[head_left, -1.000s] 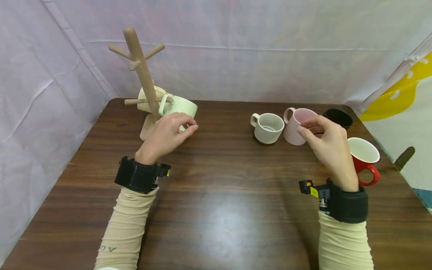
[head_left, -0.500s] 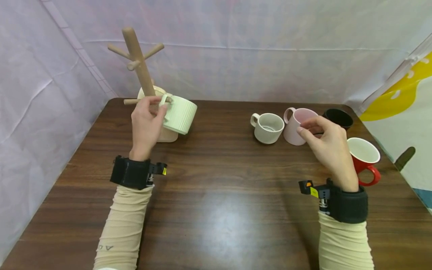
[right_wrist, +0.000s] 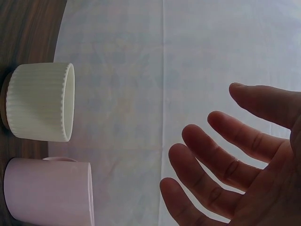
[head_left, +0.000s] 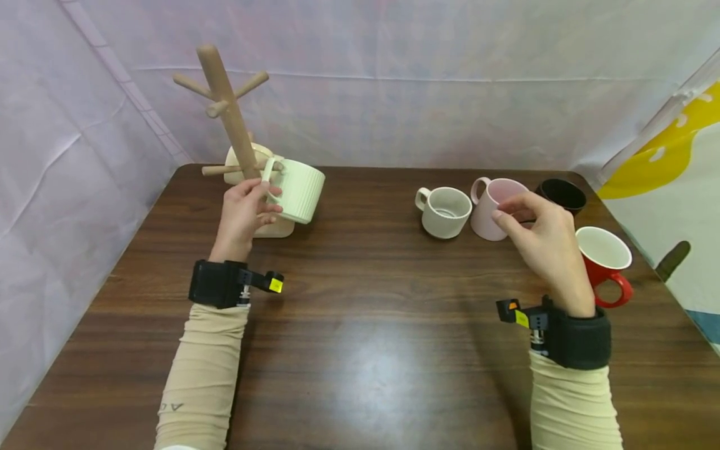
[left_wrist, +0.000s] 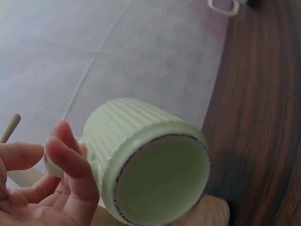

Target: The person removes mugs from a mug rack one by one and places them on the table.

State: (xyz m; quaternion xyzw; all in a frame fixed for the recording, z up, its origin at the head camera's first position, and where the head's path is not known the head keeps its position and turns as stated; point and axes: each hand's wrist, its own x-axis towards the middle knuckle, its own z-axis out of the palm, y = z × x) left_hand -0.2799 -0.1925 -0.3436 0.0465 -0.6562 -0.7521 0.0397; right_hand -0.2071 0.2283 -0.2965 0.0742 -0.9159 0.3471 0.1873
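A pale green ribbed mug (head_left: pixel 302 190) hangs tilted by its handle on a lower peg of a wooden mug tree (head_left: pixel 227 119). My left hand (head_left: pixel 242 212) pinches that handle between thumb and fingers; in the left wrist view the mug's base (left_wrist: pixel 162 179) faces the camera. Behind the post is a cream mug (head_left: pixel 232 161), partly hidden. On the right, my right hand (head_left: pixel 542 244) hovers with relaxed fingers near a pink mug (head_left: pixel 488 215). Its fingers (right_wrist: pixel 225 165) are spread and hold nothing in the right wrist view.
A whitish ribbed cup (head_left: pixel 444 215) stands left of the pink mug. Beyond the right hand are a black cup (head_left: pixel 564 195) and a red mug (head_left: pixel 604 265) with a white inside. A pale curtain (head_left: pixel 394 119) hangs along the back edge of the brown table (head_left: pixel 365 300).
My left hand has moved left from in front of the green mug to its handle, then slightly lower along it. The right hand has stayed in place.
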